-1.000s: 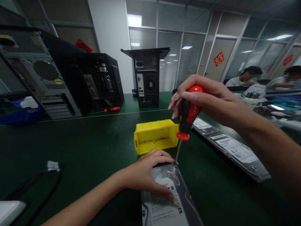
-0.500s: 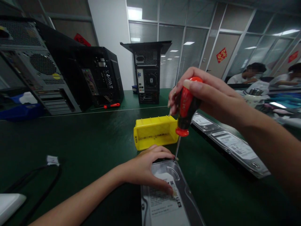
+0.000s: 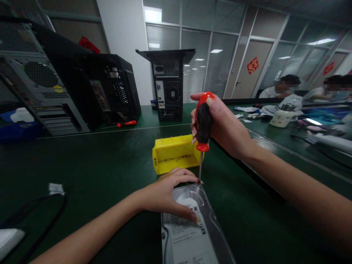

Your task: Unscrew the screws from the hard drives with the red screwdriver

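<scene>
A silver hard drive (image 3: pixel 189 245) with a white label lies on the green table below me. My left hand (image 3: pixel 173 194) grips its far end, thumb across the label and fingers over the far edge. In my right hand (image 3: pixel 224 126) is a red and black screwdriver (image 3: pixel 204 123), held nearly upright by the handle. The screwdriver's tip meets the drive's far right corner, close to my left fingertips; any screw under it is too small to make out. Just beyond the drive stands a yellow bin (image 3: pixel 176 146) with small dark bits inside, probably screws.
Computer cases stand at the back: one in the middle (image 3: pixel 169 88), others at left (image 3: pixel 115 88). A second screwdriver (image 3: pixel 127 124) lies before them. A cable (image 3: pixel 59 211) is at left. My right forearm mostly hides a dark-edged row at right. People sit farther off.
My right hand has turned about the screwdriver, its wrist swinging lower and outward, and the handle is more upright. The view has shifted slightly right. My left hand keeps its hold.
</scene>
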### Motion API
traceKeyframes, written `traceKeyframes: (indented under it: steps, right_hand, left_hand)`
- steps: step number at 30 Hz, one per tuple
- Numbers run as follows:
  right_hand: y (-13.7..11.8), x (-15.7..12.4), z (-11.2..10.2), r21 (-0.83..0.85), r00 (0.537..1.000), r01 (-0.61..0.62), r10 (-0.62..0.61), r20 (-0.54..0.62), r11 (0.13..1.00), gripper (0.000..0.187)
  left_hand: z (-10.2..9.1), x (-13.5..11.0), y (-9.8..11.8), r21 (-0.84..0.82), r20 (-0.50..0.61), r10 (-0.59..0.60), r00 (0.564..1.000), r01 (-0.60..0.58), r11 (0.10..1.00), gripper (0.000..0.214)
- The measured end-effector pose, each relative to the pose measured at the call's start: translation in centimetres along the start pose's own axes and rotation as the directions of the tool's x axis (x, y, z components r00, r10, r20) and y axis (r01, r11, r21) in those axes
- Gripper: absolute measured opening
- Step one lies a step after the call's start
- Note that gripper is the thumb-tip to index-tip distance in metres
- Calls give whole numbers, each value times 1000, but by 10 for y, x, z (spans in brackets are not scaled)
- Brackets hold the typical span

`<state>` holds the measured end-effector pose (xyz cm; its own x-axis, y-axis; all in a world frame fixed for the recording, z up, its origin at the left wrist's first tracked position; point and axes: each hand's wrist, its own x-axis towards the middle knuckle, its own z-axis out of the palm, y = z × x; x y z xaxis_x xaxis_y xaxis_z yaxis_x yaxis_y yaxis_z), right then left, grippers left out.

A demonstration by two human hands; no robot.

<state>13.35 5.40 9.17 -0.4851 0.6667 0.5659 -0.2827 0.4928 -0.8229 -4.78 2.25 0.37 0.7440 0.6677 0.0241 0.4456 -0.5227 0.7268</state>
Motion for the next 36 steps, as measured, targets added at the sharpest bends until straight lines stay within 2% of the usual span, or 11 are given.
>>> traceKeyframes:
  steps: [5, 9, 13, 16, 20, 25, 27, 31, 36]
  right_hand:
    - [4, -6, -4, 16, 994, 54, -53, -96, 998, 23]
    - [-2, -21, -8, 61, 990, -1, 10, -140, 998, 31]
    - [-12, -49, -13, 25, 976, -66, 70, -207, 998, 48]
    - [-18, -66, -15, -3, 955, -81, 77, -287, 997, 51]
    - [-20, -72, -17, -13, 935, -121, 109, -336, 993, 46]
    - [-18, -77, -22, -80, 944, -87, 57, -324, 993, 35]
    - [-19, -79, -23, -126, 948, -82, 38, -316, 989, 34]
    - [-22, -83, -23, -198, 961, -81, 23, -277, 977, 32]
    - [-17, -83, -26, -187, 943, -90, 24, -331, 978, 33]
  left_hand:
    - [1, -1, -1, -27, -2, 19, 1000, -19, 999, 70]
    - [0, -2, -2, -20, 5, -5, 1000, 5, 1000, 72]
    - [0, -4, -1, -20, 3, -5, 1000, 5, 1000, 73]
    - [-1, -5, 0, -29, 12, -6, 1000, 6, 1000, 72]
    - [-1, -5, 0, -37, 9, 1, 1000, 0, 999, 71]
    - [-2, -4, 0, -10, 34, -54, 998, 55, 998, 75]
    - [-1, -3, 1, -21, 28, -35, 999, 35, 999, 68]
    - [0, 0, 4, -66, -7, 31, 999, -32, 997, 36]
    - [1, 3, 5, -82, -19, 24, 1000, -26, 996, 33]
